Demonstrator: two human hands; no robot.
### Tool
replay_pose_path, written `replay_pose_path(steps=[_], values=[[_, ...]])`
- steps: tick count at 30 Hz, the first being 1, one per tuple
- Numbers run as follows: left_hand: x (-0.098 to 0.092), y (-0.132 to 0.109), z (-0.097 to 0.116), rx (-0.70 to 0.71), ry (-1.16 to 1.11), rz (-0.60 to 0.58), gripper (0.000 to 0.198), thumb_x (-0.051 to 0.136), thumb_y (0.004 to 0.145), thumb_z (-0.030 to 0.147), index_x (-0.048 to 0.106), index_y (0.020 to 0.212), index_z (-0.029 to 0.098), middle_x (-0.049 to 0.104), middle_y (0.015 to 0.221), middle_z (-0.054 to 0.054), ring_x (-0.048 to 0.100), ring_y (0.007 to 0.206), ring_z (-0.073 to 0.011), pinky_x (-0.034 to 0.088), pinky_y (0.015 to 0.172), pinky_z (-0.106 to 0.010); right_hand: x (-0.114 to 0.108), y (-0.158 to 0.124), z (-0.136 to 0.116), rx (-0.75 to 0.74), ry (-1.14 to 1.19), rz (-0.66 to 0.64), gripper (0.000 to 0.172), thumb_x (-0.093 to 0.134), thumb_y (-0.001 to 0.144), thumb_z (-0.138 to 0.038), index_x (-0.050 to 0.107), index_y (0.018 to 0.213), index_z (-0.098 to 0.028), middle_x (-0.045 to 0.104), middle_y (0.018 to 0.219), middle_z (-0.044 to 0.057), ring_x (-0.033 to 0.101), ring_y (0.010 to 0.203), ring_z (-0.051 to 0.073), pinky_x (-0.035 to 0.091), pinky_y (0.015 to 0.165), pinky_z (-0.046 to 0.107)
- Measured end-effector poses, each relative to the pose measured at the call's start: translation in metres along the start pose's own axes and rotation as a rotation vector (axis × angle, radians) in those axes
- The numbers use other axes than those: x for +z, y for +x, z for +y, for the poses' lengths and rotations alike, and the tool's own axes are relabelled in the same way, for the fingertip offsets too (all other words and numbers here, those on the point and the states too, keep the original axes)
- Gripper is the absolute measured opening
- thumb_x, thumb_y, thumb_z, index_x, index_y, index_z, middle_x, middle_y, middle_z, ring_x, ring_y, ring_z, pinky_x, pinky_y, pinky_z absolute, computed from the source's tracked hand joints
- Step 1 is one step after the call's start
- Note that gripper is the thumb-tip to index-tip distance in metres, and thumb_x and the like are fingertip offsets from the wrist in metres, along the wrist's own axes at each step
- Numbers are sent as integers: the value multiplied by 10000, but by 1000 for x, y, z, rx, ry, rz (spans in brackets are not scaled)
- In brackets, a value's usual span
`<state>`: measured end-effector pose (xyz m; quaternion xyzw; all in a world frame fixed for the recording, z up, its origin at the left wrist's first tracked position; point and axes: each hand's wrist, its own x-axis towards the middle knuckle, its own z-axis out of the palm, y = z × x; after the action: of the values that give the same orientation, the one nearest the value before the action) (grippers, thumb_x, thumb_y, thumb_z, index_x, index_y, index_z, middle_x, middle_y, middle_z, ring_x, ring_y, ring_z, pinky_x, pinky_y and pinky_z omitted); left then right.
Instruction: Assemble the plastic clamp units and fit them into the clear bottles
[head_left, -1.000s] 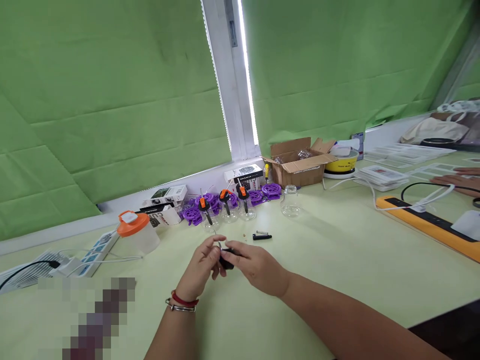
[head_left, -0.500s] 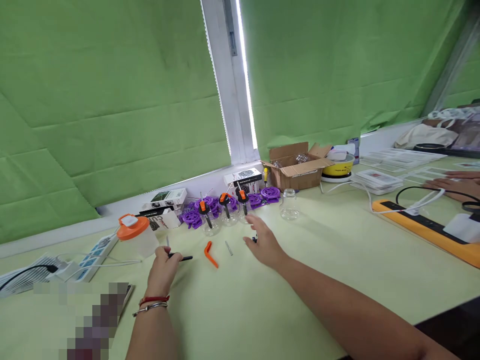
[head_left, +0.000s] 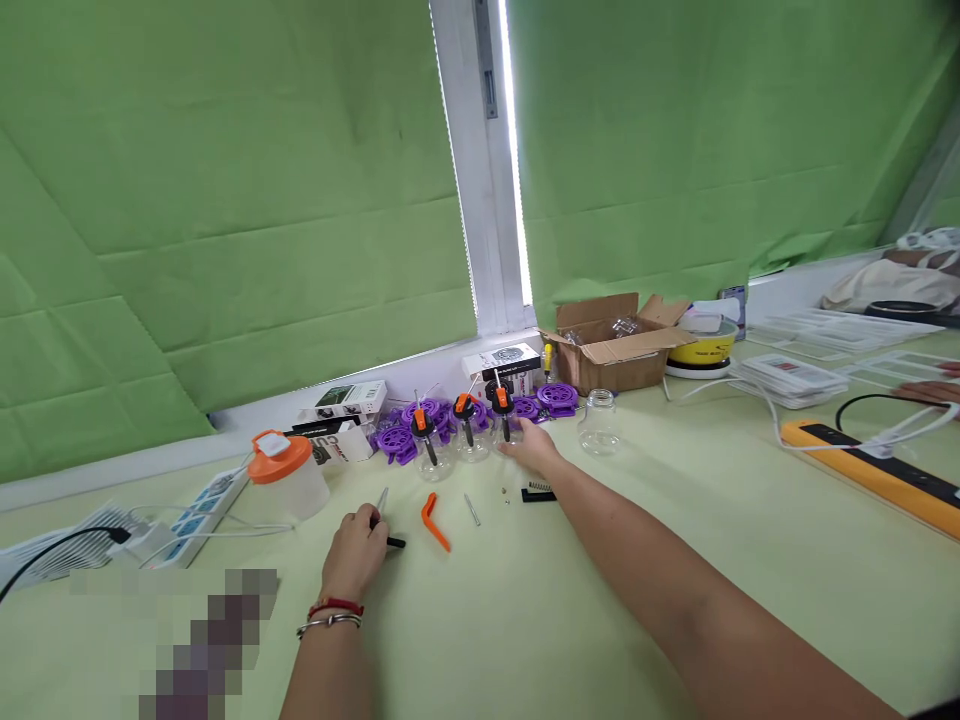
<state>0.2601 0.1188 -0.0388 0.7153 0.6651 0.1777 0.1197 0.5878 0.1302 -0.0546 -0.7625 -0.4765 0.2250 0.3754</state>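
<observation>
My left hand is closed low over the table around a small black part with a thin pale rod sticking up; the grip itself is mostly hidden. Reaching to the back, my right hand has its fingers around the lower right side of a glass jar with a black and orange grinder top. Two similar jars stand to its left. Between my hands lie an orange bent handle, a metal pin, tiny bits and a black piece with a spring.
Purple reels and printed boxes line the wall. An uncovered glass jar, a cardboard box and an orange power strip are right. An orange-lidded jug stands left. Another person's hand rests far right.
My right hand has moved forward to the rightmost topped jar, uncovering the black piece with the spring. My left hand has shifted slightly right with the black part, and the view has shifted.
</observation>
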Motion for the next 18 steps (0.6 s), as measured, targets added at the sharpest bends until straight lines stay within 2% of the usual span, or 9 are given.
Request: replay_pose_path(steps=[3, 6, 9, 11, 14, 16, 18], values=[[-3, 1, 1, 7, 31, 60, 246, 414, 780, 330, 546, 923, 178, 571, 995, -150, 558, 947, -313, 410, 829, -422, -6, -4, 0, -5, 0, 30, 760, 713, 635, -502, 470, 1280, -183, 571, 1233, 143, 536, 1118, 298, 421, 855, 343], [-8, -4, 12, 72, 15, 242, 360, 439, 800, 427, 541, 988, 138, 560, 1049, -184, 527, 1016, -340, 378, 906, -466, -20, -15, -5, -66, -27, 104, 717, 701, 641, -509, 509, 1234, -155, 549, 1244, 156, 518, 1126, 305, 412, 871, 357], [-11, -22, 39, 173, -221, 394, 434, 469, 815, 460, 497, 1092, 127, 549, 1099, -178, 525, 1028, -315, 402, 897, -447, -33, -44, -16, -246, -75, 224, 631, 696, 657, -480, 543, 1173, -151, 569, 1178, 141, 515, 1100, 286, 406, 889, 364], [-10, -42, 64, 273, -521, 363, 503, 528, 808, 441, 409, 1217, 173, 530, 1154, -140, 541, 1020, -267, 435, 864, -395, -37, -75, -27, -387, -111, 282, 620, 702, 649, -488, 551, 1144, -147, 576, 1115, 134, 523, 1047, 280, 411, 882, 375], [-7, -73, 99, 451, -897, 151, 693, 601, 792, 367, 223, 1361, 255, 454, 1277, -118, 527, 1096, -223, 432, 907, -352, -32, -131, -41, -561, -234, 274, 601, 734, 606, -518, 583, 1049, -141, 585, 1002, 140, 533, 942, 294, 412, 845, 422], [-6, -88, 114, 441, -1030, 30, 742, 631, 779, 336, 192, 1374, 281, 502, 1232, -97, 558, 1041, -199, 438, 903, -341, -25, -164, -46, -644, -323, 219, 545, 755, 571, -532, 605, 933, -152, 590, 921, 137, 529, 898, 313, 400, 817, 456], [-7, -94, 118, 292, -1061, 100, 643, 652, 760, 333, 312, 1302, 268, 588, 1020, -49, 600, 886, -178, 467, 823, -323, -21, -184, -45, -663, -314, 146, 574, 765, 522, -579, 609, 869, -150, 599, 880, 136, 534, 854, 313, 400, 792, 462]])
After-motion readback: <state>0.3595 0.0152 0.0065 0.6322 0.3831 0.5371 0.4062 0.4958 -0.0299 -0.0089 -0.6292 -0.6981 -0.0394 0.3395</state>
